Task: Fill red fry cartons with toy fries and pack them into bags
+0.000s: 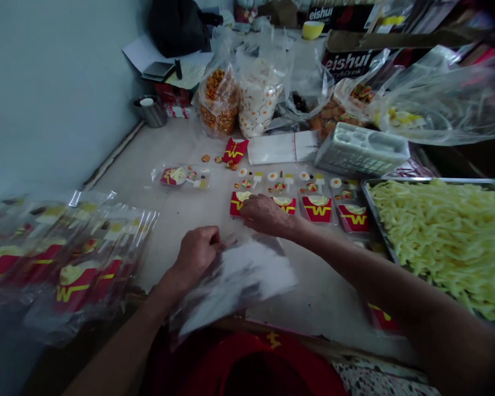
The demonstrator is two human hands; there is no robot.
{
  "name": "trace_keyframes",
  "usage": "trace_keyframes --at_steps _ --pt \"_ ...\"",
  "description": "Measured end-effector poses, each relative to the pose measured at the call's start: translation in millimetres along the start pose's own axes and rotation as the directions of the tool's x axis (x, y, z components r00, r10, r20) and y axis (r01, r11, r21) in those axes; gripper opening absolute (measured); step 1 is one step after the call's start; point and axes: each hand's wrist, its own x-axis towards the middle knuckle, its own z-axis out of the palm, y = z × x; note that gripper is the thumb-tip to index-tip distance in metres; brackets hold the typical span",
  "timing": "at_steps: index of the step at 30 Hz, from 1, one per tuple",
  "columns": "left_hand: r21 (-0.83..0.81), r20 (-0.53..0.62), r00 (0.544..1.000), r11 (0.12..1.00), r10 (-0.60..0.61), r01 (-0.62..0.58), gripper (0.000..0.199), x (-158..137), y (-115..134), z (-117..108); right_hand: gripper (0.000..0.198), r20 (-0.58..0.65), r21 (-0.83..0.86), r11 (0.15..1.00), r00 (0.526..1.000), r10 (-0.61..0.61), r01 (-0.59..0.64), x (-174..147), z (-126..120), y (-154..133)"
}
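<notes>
My left hand (198, 253) is closed on the edge of a clear plastic bag (251, 275), which lies blurred in front of me with white showing through it. With fingers curled down, my right hand (266, 214) reaches over the leftmost of several clear trays (258, 181) in a row. It touches a red fries carton (236, 203) with a yellow W; its fingertips are partly hidden, so I cannot make out their grip. Beside it, another red carton (317, 209) sits in its tray below small toy-like food pieces. A separate filled tray (185, 177) lies further left.
Bagged filled trays (78, 264) are piled at the left edge. A metal tray of pale yellow fry-shaped pieces (445, 236) stands right. Behind are bags of small pieces (218, 104), a white plastic basket (363, 151), a metal cup (150, 113) and cardboard boxes (355, 60).
</notes>
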Motion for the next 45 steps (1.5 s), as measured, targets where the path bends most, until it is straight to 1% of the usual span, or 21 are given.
trace_keyframes --at_steps 1,2,3,5,6,7,8,11,13,15,19,20,22,24,26,29,32,35,38,41,45 --pt "-0.062 0.026 0.999 0.998 -0.032 0.034 0.013 -3 -3 -5 0.019 -0.005 0.019 0.999 1.0 -0.031 0.031 4 -2 -2" --pt "-0.136 0.056 0.997 0.989 -0.054 0.061 0.012 -5 -7 -9 0.032 -0.009 0.033 0.998 0.998 -0.061 0.061 9 -5 0" --pt "-0.214 0.097 0.993 0.973 -0.064 0.084 0.012 -7 -10 -13 0.051 -0.011 0.036 0.996 0.996 -0.084 0.085 15 -9 3" --pt "-0.346 0.195 0.978 0.927 -0.078 0.143 0.021 -6 -16 -17 0.091 0.02 0.006 0.99 0.99 -0.138 0.138 29 -15 17" --pt "-0.384 0.239 0.966 0.905 -0.096 0.185 0.026 -3 -18 -18 0.105 0.057 -0.019 0.984 0.982 -0.179 0.18 37 -17 24" --pt "-0.401 0.28 0.953 0.887 -0.118 0.228 0.03 0 -20 -17 0.113 0.102 -0.043 0.973 0.97 -0.222 0.227 45 -17 30" --pt "-0.405 0.312 0.94 0.875 -0.141 0.266 0.031 4 -21 -16 0.115 0.149 -0.063 0.961 0.954 -0.259 0.27 53 -16 35" --pt "-0.411 0.375 0.914 0.856 -0.153 0.313 0.025 14 -23 -13 0.106 0.199 -0.08 0.927 0.917 -0.346 0.367 73 -11 40" --pt "-0.462 0.417 0.899 0.822 -0.131 0.334 0.026 17 -24 -13 0.097 0.172 -0.092 0.906 0.903 -0.393 0.413 82 -12 40" --pt "-0.528 0.414 0.9 0.768 -0.14 0.363 0.03 16 -27 -14 0.092 0.098 -0.121 0.899 0.907 -0.41 0.42 83 -20 40" --pt "-0.675 0.267 0.932 0.642 -0.246 0.363 0.035 8 -31 -14 0.1 -0.127 -0.142 0.943 0.939 -0.32 0.302 66 -49 45" --pt "-0.703 0.257 0.933 0.614 -0.251 0.359 0.036 6 -30 -14 0.101 -0.163 -0.132 0.955 0.944 -0.286 0.267 59 -57 47" --pt "-0.721 0.312 0.924 0.578 -0.222 0.382 0.042 1 -26 -14 0.1 -0.193 -0.108 0.976 0.959 -0.208 0.19 40 -68 48" --pt "-0.698 0.381 0.907 0.587 -0.18 0.41 0.044 -2 -22 -15 0.098 -0.186 -0.084 0.99 0.974 -0.129 0.115 21 -73 46" --pt "-0.687 0.361 0.914 0.609 -0.188 0.397 0.038 -3 -18 -18 0.1 -0.174 -0.057 0.997 0.982 -0.068 0.059 3 -75 43" --pt "-0.708 0.206 0.942 0.624 -0.266 0.331 0.029 -1 -12 -26 0.102 -0.196 -0.016 1.0 0.981 -0.005 0.002 -22 -75 34" --pt "-0.719 0.094 0.945 0.635 -0.313 0.282 0.03 1 -2 -37 0.102 -0.271 -0.013 0.998 0.961 0.057 -0.063 -42 -77 26" --pt "-0.679 -0.001 0.953 0.7 -0.303 0.222 0.033 1 13 -44 0.1 -0.345 -0.042 0.991 0.933 0.103 -0.125 -58 -82 19" --pt "-0.597 -0.067 0.951 0.776 -0.301 0.204 0.034 -2 29 -45 0.098 -0.395 -0.068 0.983 0.909 0.133 -0.173 -70 -83 13" --pt "-0.571 -0.067 0.959 0.799 -0.276 0.19 0.035 -5 40 -42 0.096 -0.391 -0.101 0.978 0.911 0.131 -0.184 -79 -79 8" --pt "-0.557 0.064 0.976 0.804 -0.21 0.209 0.033 -5 43 -40 0.092 -0.379 -0.146 0.963 0.912 0.159 -0.228 -87 -66 0"
